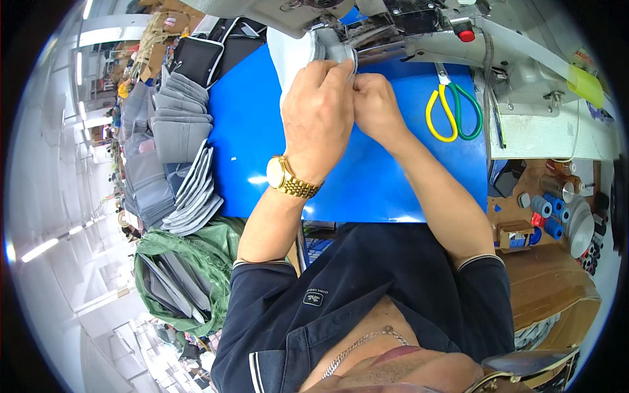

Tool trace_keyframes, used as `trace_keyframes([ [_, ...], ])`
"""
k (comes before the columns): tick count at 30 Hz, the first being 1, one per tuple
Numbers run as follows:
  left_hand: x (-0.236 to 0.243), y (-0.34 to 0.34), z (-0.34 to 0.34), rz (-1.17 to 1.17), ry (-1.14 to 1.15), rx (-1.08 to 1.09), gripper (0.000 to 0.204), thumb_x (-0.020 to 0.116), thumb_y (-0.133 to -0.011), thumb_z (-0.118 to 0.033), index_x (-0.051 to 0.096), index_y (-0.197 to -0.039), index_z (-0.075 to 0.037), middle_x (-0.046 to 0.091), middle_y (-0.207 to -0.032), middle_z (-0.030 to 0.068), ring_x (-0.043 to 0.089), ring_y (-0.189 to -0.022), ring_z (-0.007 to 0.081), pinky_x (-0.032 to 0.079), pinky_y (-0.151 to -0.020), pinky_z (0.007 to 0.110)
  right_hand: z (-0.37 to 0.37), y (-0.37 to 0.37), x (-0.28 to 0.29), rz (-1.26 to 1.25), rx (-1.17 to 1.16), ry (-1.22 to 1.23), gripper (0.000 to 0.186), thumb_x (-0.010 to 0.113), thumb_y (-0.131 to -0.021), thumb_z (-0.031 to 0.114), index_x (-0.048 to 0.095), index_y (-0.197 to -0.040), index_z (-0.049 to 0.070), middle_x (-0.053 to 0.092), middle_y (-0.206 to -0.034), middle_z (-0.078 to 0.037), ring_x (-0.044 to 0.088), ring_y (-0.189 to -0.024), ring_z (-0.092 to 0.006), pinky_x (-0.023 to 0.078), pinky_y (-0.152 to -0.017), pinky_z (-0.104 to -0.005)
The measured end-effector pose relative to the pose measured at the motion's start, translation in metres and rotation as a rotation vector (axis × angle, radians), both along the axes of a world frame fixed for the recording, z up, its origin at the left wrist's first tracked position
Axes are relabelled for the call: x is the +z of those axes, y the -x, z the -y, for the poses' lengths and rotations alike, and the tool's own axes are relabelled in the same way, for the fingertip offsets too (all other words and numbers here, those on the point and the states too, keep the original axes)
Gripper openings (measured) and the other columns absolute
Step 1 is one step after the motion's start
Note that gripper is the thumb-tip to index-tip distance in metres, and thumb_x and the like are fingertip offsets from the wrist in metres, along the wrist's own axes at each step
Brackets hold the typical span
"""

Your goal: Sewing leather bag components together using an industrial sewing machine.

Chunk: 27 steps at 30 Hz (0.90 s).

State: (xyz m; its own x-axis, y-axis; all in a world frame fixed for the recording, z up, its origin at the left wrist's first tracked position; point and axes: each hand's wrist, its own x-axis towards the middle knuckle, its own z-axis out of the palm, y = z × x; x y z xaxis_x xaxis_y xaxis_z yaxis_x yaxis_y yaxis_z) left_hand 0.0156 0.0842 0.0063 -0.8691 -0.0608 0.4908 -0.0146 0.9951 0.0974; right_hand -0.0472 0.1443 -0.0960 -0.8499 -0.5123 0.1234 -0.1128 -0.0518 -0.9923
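Observation:
A light grey fabric piece [293, 51] with a darker grey edging lies under the sewing machine's head [386, 33]. My left hand [319, 108], a gold watch on its wrist, is closed on the near part of the fabric, fingertips bent over its edge. Close against it, my right hand [377, 105] is closed in a pinch at the fabric's right edge; its fingertips are partly hidden. Both hands rest over the blue tabletop [386, 177]. Scissors [452, 111] with one yellow and one green handle lie right of my right hand. The machine hides the fabric's far end.
Stacks of grey fabric pieces [183, 124] stand along the table's left side, with black padded pieces [196, 60] behind. A green sack [229, 242] of grey pieces sits below left. Thread spools [553, 216] and a cardboard box [557, 281] are at right.

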Motion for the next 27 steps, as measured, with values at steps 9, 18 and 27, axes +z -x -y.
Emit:
trace_keyframes([
  [9,0.005,0.012,-0.001,-0.009,0.136,-0.026,0.026,0.061,-0.078,-0.001,0.066,-0.104,0.000,0.063,-0.094,0.0134,0.059,-0.085,0.0308,0.051,-0.071,0.038,-0.007,0.009,-0.002,0.339,0.265,0.479,0.036,0.058,-0.092,0.023,0.062,-0.069,-0.004,0.064,-0.061,-0.009,0.059,-0.057,-0.0120,0.047,-0.053,-0.0283],
  [18,0.034,0.014,-0.013,0.167,0.163,0.075,0.024,0.058,-0.083,-0.014,0.070,-0.099,-0.001,0.064,-0.091,0.0147,0.063,-0.087,0.0328,0.052,-0.074,0.040,-0.027,0.030,0.025,0.188,0.267,0.176,0.032,0.059,-0.089,0.020,0.063,-0.066,-0.002,0.061,-0.056,-0.007,0.060,-0.055,-0.0133,0.048,-0.052,-0.0280],
  [27,0.049,0.017,-0.022,0.393,0.302,0.126,0.016,0.058,-0.080,-0.016,0.069,-0.079,-0.005,0.064,-0.078,0.0145,0.064,-0.065,0.0354,0.053,-0.059,0.043,-0.042,0.015,0.031,0.222,0.382,0.144,0.029,0.063,-0.080,0.017,0.059,-0.059,-0.003,0.060,-0.054,-0.013,0.062,-0.052,-0.0186,0.049,-0.053,-0.0358],
])
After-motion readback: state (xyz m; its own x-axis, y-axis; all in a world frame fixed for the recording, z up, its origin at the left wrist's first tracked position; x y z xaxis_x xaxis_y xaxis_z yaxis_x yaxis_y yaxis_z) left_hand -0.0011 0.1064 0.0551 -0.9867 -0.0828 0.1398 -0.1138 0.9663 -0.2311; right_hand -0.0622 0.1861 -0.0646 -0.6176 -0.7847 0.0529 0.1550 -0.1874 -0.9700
